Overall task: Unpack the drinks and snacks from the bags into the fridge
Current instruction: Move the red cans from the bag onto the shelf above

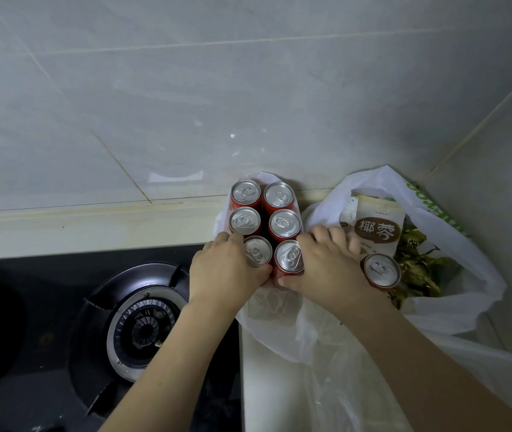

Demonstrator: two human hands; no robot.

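A pack of several red cans with silver tops stands upright in an open white plastic bag on the counter. My left hand grips the pack's near left side. My right hand grips its near right side, thumb at the front. To the right, a second white bag holds a single can, a beige snack pouch with a brown label, and gold-green wrapped snacks. No fridge is in view.
A black gas hob with a round burner lies left of the bags, close to my left forearm. A pale counter ledge runs along the tiled wall. A wall corner closes the space on the right.
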